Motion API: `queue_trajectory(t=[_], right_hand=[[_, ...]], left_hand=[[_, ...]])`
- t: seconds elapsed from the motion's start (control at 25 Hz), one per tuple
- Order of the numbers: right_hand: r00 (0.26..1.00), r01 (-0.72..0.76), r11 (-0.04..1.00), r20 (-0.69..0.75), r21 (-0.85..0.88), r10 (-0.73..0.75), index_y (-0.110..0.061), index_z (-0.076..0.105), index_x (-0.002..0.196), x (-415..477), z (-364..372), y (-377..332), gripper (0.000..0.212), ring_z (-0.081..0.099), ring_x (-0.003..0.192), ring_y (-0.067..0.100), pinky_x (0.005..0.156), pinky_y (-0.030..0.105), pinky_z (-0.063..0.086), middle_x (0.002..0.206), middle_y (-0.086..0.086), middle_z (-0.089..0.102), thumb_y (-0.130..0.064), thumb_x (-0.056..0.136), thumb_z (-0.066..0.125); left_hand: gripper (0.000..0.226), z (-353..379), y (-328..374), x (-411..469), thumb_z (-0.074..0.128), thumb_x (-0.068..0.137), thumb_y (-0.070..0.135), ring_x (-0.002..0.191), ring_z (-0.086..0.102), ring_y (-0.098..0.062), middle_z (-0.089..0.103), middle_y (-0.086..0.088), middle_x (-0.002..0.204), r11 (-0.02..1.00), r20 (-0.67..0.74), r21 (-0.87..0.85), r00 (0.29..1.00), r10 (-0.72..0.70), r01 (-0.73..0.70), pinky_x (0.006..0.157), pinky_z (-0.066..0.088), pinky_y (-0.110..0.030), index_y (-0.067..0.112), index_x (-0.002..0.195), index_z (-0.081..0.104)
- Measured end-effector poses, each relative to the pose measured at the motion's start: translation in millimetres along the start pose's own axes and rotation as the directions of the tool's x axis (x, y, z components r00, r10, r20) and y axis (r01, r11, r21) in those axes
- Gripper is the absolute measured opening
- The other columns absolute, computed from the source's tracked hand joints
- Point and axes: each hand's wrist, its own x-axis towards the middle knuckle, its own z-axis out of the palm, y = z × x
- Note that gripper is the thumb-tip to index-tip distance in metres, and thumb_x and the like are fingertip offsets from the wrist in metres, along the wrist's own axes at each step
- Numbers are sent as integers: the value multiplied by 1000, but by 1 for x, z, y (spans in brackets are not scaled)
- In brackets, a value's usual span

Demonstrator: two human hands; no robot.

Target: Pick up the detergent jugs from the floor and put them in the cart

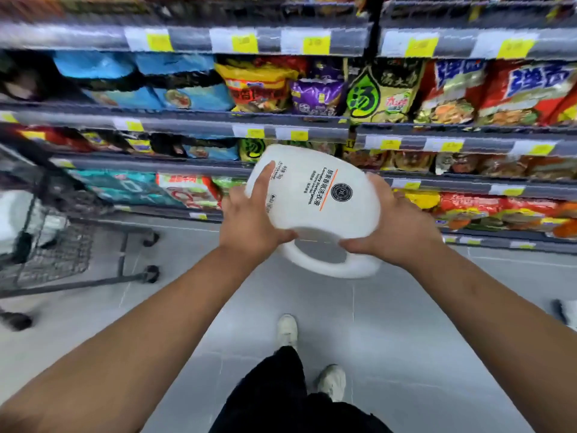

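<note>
Flanking held jug (315, 198): cart (46, 245), shelves (437, 135).

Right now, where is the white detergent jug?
Centre of the head view, off the floor: the jug is held between left hand and right hand, before the shelves, right of the cart.

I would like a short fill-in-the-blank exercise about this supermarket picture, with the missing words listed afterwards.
1. The white detergent jug is held by ____ hands.
2. The left hand and right hand grip it near its ____.
3. The shopping cart stands to the person's ____.
4. The shelves hold packets of instant ____.

Missing words: both; handle; left; noodles
</note>
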Motion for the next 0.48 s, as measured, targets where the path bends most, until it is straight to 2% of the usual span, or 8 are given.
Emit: queue_trajectory(t=[0.16, 0.32, 0.48], right_hand=[[965, 260, 963, 46, -74, -257, -49, 6, 142, -4, 18, -95, 122, 58, 112, 34, 90, 46, 50, 124, 10, 58, -74, 40, 69], [906, 418, 895, 140, -156, -399, -47, 2, 144, -16, 42, -191, 124, 57, 112, 34, 89, 42, 50, 128, 11, 54, -72, 46, 73], [831, 553, 813, 192, -181, -523, -49, 0, 142, -31, 87, -309, 124, 58, 113, 34, 88, 42, 50, 129, 11, 55, -74, 42, 71]], left_hand=[[120, -53, -76, -51, 88, 59, 50, 124, 32, -32, 33, -12, 135, 976, -147, -87, 966, -212, 200, 106, 32, -40, 54, 149, 9], [118, -98, -149, -93, 88, 59, 49, 124, 32, -32, 33, -11, 133, 926, -228, -163, 900, -372, 341, 104, 33, -40, 53, 149, 11], [115, -146, -253, -128, 87, 58, 53, 126, 33, -32, 32, -12, 135, 870, -291, -212, 821, -491, 445, 107, 33, -39, 47, 150, 18]])
